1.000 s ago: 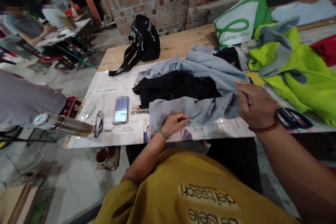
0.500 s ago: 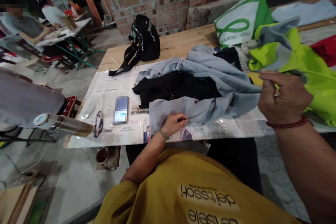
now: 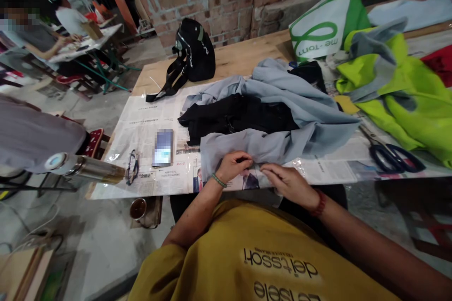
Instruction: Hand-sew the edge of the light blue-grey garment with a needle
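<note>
In the head view, my left hand (image 3: 235, 165) sat just below the middle of the frame, thumb and fingers closed on the near edge of the grey garment (image 3: 275, 145). My right hand (image 3: 288, 184) was just beside it, to its right, thumb and fingertips drawn together; I could not tell whether anything fine lay between them. The two hands were near each other but apart.

The grey garment spread in folds across the centre, around a black cloth (image 3: 243, 115), on newspaper (image 3: 141, 117) under clear plastic. Dark-handled scissors (image 3: 396, 156) lay at the right of the frame, near a yellow-green garment (image 3: 406, 94) heaped toward the right edge. A white and green bag (image 3: 325, 26) stood at upper right, and a black bag (image 3: 198, 54) with its strap trailing stood above the centre.

Left of the centre lay a phone (image 3: 163, 148); further left were glasses (image 3: 132, 168) and a metal flask (image 3: 86, 168), tilted in the frame. At upper left, two people (image 3: 65, 14) sat at another table (image 3: 115, 32).
</note>
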Available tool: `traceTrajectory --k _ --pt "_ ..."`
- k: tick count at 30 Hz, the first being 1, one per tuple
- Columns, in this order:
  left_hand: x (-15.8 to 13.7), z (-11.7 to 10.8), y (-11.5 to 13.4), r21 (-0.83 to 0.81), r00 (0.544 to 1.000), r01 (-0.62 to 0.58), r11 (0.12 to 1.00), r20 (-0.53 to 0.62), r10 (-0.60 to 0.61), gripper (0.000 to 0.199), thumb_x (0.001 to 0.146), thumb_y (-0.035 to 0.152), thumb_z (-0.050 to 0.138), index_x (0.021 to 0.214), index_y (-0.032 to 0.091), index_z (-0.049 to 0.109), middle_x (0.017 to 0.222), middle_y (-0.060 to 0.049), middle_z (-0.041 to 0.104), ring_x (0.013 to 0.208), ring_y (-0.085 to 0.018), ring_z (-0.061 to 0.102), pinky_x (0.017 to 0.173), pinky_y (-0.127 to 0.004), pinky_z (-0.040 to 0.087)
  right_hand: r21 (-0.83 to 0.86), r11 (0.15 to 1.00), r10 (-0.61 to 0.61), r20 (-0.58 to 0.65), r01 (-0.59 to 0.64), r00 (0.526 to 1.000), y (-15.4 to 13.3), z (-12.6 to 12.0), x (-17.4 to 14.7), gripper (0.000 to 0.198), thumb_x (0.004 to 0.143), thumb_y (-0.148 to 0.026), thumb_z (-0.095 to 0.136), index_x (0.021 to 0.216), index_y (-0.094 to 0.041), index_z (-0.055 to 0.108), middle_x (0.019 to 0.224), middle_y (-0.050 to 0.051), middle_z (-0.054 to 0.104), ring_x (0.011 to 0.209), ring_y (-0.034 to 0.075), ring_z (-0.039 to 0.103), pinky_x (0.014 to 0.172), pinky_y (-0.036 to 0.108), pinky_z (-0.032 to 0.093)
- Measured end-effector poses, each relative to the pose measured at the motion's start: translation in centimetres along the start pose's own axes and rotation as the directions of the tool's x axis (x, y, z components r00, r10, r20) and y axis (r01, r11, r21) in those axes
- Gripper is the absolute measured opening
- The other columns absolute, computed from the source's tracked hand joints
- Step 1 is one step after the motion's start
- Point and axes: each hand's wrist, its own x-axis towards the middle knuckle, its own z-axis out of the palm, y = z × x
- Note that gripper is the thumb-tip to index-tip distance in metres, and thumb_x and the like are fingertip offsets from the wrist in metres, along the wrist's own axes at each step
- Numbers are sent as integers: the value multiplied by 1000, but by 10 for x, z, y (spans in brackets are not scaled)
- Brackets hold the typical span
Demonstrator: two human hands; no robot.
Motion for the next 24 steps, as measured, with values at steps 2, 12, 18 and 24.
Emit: traceTrajectory --k 2,12,18,24 --pt "0 0 1 8 1000 -10 1000 -25 11 22 71 35 68 74 13 68 68 -1 62 61 -9 52 59 -21 43 4 1000 13 72 -13 997 0 14 -3 24 90 -27 42 94 -21 65 83 3 71 68 14 66 61 22 49" --pt "-2 -2 2 -6 1000 -25 1000 -2 25 19 72 31 67 74 13 68 66 0 62 57 -8 53 55 -19 43 23 987 158 60 -159 986 9 30 1 26 89 -27 41 95 -21 65 81 2 71 70 16 66 64 25 49" --pt "-3 -2 3 116 988 -156 981 5 156 15 75 29 66 76 14 70 71 -2 66 65 -10 59 63 -22 47 53 983 172 47 -175 984 11 32 2 25 89 -29 40 94 -21 64 83 2 70 73 15 65 66 24 48" --pt "-4 -5 7 226 960 -273 935 7 279 13 78 26 65 77 15 71 72 -3 69 69 -12 62 69 -24 50 52 981 182 46 -185 982 8 32 4 24 90 -30 39 89 -20 60 75 2 66 64 14 61 59 23 44"
